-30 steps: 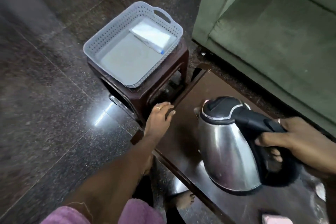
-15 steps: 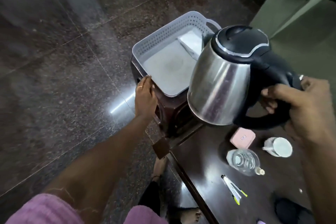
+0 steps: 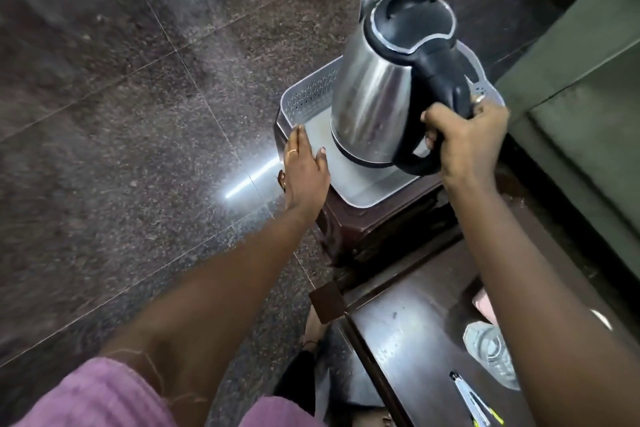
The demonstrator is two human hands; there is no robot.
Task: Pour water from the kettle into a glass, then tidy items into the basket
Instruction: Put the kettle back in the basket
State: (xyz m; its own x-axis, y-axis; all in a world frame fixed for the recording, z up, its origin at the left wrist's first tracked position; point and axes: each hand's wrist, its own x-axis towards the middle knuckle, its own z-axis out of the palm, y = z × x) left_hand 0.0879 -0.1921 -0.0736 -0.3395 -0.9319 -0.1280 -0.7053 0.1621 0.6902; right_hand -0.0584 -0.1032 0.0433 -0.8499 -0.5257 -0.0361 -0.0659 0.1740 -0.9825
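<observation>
A steel kettle (image 3: 375, 94) with a black lid and handle is inside the white perforated basket (image 3: 304, 94), at or just above its floor. My right hand (image 3: 467, 139) grips the kettle's black handle. The basket stands on a small dark brown stool (image 3: 374, 229). My left hand (image 3: 303, 166) rests with straight fingers on the basket's near left corner. A glass (image 3: 491, 354) stands on the dark table (image 3: 408, 340) at lower right, partly behind my right forearm. The kettle hides whatever else lies in the basket.
A green sofa (image 3: 588, 87) fills the right edge, close to the stool. Pens (image 3: 474, 402) lie near the table's front, and a pink object (image 3: 483, 303) peeks out beside my forearm. Dark polished stone floor (image 3: 121, 132) spreads to the left.
My right hand has carried the kettle from the table up and over into the basket. My left hand moved from the table edge to the stool, then onto the basket's corner.
</observation>
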